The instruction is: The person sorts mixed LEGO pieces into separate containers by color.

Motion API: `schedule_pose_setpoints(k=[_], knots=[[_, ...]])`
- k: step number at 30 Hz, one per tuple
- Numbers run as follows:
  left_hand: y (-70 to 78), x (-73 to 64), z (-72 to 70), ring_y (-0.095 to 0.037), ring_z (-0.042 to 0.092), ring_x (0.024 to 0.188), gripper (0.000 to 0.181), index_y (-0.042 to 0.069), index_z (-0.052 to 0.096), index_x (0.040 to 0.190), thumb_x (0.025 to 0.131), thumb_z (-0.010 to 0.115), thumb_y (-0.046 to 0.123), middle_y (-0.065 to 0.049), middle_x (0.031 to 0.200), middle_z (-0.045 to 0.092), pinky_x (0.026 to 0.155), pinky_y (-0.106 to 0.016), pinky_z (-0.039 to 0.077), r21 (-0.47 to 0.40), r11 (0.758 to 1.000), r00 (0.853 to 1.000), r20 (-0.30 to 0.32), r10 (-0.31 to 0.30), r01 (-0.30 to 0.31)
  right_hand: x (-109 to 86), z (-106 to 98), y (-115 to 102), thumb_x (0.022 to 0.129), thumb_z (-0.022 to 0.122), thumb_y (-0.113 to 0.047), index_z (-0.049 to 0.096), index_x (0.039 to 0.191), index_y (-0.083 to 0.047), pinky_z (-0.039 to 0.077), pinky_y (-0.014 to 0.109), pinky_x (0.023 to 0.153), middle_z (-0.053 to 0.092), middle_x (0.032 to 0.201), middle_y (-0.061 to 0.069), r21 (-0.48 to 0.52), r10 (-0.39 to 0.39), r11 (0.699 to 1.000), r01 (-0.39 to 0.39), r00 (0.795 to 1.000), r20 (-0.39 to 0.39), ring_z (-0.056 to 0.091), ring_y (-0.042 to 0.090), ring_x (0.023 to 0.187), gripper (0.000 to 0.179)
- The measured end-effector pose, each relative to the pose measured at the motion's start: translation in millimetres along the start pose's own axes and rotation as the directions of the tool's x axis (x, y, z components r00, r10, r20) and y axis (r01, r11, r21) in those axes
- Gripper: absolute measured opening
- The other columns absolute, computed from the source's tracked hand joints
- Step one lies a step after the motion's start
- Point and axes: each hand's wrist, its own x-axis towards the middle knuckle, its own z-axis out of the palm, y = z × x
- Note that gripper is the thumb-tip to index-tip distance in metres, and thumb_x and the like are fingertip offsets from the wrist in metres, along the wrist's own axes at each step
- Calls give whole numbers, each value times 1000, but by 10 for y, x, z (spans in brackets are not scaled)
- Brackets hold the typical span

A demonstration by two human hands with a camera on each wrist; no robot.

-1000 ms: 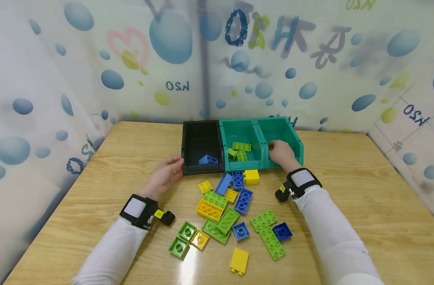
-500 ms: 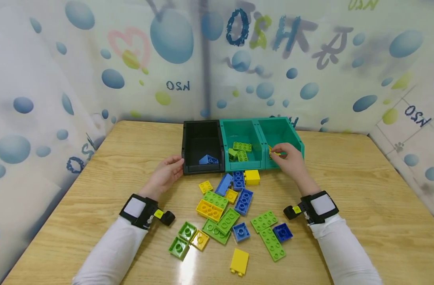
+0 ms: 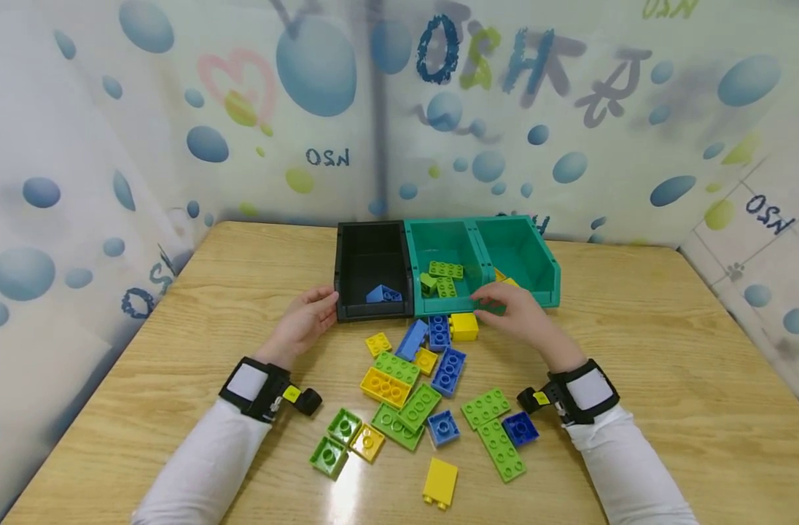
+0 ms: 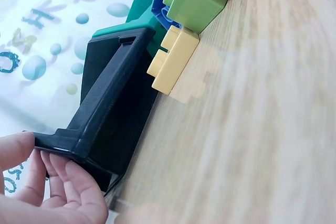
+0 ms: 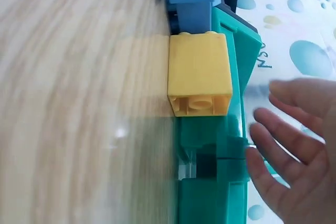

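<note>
My left hand holds the front left corner of the black bin; its thumb lies over the rim and the fingers sit under it. A blue brick lies inside that bin. My right hand hovers before the teal bins, fingers spread and holding nothing. Close to its fingertips stands a yellow brick, seen large in the right wrist view. Green bricks lie in the middle teal bin. Yellow pieces, partly hidden by the hand, show in the right teal bin.
Loose bricks lie over the wooden table: blue ones near the bins, green ones and a yellow one in the middle, a yellow one nearest me. A patterned curtain stands behind.
My right hand has come out of the right teal bin, leaving yellow pieces there, and moved left and toward me to the yellow brick. My left hand stays on the black bin.
</note>
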Motion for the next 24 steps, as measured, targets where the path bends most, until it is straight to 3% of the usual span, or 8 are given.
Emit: schedule_pose_setpoints(k=[3, 7, 16, 24], knots=[[-4, 6, -2, -6, 48, 82, 10, 11, 48, 105, 97, 49, 16, 6, 94, 49, 78, -18, 43, -8, 1000, 1000, -2, -2, 2, 6, 26, -29, 84, 67, -9, 64, 113, -1, 49, 42, 86, 63, 114, 16, -64, -92, 993, 101, 988, 127, 59, 32, 103, 31], [-12, 14, -7, -6, 48, 82, 12, 9, 48, 107, 97, 49, 16, 6, 94, 50, 78, -18, 43, -10, 1000, 1000, 1, 0, 0, 8, 49, -57, 83, 68, -11, 64, 115, -1, 44, 45, 94, 61, 120, 17, -106, -123, 983, 148, 970, 210, 55, 35, 112, 34], [-15, 4, -13, -7, 47, 83, 13, 9, 48, 107, 97, 49, 18, 6, 95, 49, 79, -18, 43, 20, 1000, 1000, 2, 8, -8, 19, 112, -38, 76, 74, -9, 67, 108, 0, 45, 41, 89, 61, 112, 16, -148, -217, 957, 248, 956, 198, 54, 31, 104, 34], [3, -18, 1, -7, 48, 81, 11, 10, 50, 105, 97, 50, 17, 7, 91, 51, 79, -19, 43, 16, 1000, 1000, -4, 5, -5, -3, 123, -74, 75, 76, -12, 67, 108, 0, 45, 39, 86, 58, 112, 14, -195, -198, 951, 238, 958, 206, 51, 29, 102, 36]])
